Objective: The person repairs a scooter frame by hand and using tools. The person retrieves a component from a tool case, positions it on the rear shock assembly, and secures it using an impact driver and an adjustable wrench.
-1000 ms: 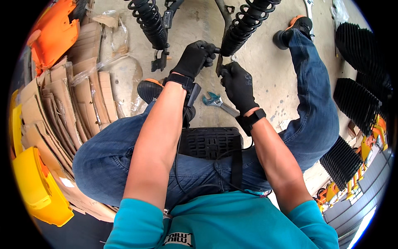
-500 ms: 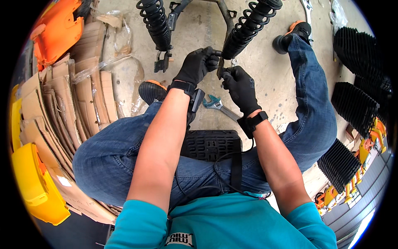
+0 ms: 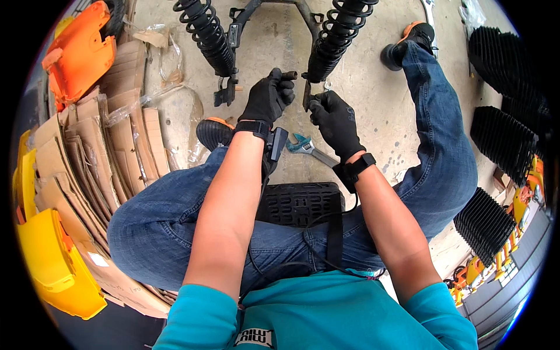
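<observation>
Shock absorber [image 3: 337, 38] lower mount pinched by right hand [image 3: 335, 119] fingers, left hand [image 3: 268, 98] fingers closed around black bolt [image 3: 290, 74] just beside

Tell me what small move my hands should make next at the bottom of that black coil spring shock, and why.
Probably steady the lower mount of the right black coil spring shock absorber with the right hand while the left hand brings its short dark cylindrical part closer. Both gloved hands sit at that mount, the part is not yet in, and the blue adjustable wrench lies unused on the concrete floor.

Shock absorber [image 3: 341, 38] tops beyond frame edge
</observation>
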### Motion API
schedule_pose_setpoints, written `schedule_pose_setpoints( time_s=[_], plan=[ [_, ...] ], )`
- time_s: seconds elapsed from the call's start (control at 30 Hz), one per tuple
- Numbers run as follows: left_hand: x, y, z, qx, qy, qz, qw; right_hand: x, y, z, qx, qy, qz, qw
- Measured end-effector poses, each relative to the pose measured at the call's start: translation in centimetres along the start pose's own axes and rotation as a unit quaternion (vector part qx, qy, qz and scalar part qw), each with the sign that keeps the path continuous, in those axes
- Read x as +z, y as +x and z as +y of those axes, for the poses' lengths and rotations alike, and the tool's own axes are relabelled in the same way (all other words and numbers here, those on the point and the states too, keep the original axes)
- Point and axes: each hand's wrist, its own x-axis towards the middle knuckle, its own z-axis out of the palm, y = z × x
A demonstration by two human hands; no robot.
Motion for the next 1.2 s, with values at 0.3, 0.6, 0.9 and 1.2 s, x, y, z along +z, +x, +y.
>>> schedule_pose_setpoints(
  time_s=[0.3, 0.6, 0.9, 1.2],
  plan=[
    [-0.1, 0.2, -0.4, -0.022, -0.037, 0.042, 0.998, -0.1, 0.0, 0.2, -0.015, -0.035, 0.004, 0.999],
    [0.0, 0.2, -0.2, 0.021, -0.001, 0.02, 1.0, -0.2, -0.1, -0.3, 0.019, -0.047, -0.016, 0.999],
    [1.4, 0.0, -0.6, 0.077, 0.147, 0.015, 0.986, 0.1, 0.2, 0.5, -0.003, -0.012, 0.003, 1.0],
    [4.0, -1.0, -0.5, 0.115, 0.297, 0.05, 0.947, 0.2, 0.1, 0.1, -0.021, -0.03, 0.012, 0.999]
  ],
)
